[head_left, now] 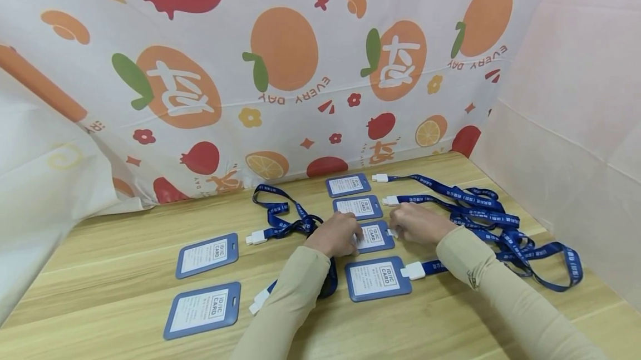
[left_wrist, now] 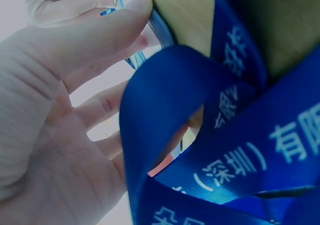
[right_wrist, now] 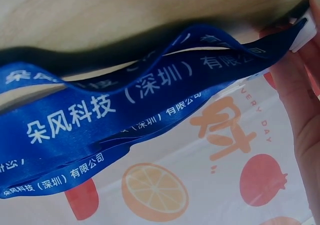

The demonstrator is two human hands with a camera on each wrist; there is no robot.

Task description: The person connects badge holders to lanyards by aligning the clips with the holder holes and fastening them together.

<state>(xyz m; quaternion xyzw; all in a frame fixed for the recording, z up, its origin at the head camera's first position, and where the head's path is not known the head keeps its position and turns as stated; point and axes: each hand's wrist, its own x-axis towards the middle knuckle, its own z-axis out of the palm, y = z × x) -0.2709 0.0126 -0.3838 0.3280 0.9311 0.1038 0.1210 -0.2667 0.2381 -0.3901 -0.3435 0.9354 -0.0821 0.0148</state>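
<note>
My left hand (head_left: 338, 235) grips the left edge of a blue ID card holder (head_left: 375, 236), which lies in a column of several on the table. In the left wrist view the thumb presses on the holder's rim (left_wrist: 159, 29), behind a loop of blue lanyard (left_wrist: 165, 95). At the slot end of the same holder, my right hand (head_left: 420, 223) pinches a white lanyard clip (head_left: 393, 232); the fingers partly hide it. The right wrist view shows this clip (right_wrist: 304, 32) on a blue strap (right_wrist: 150, 80). Nearer me, another holder (head_left: 375, 279) has a white clip (head_left: 413, 270) at its slot.
Two holders (head_left: 348, 184) lie farther back, with loose clips (head_left: 381, 178) to their right. Tangled blue lanyards (head_left: 481, 210) spread across the right side. Two more holders (head_left: 202, 311) are at left, beside two lanyards (head_left: 277, 218). A fruit-print cloth (head_left: 300, 115) hangs behind the table.
</note>
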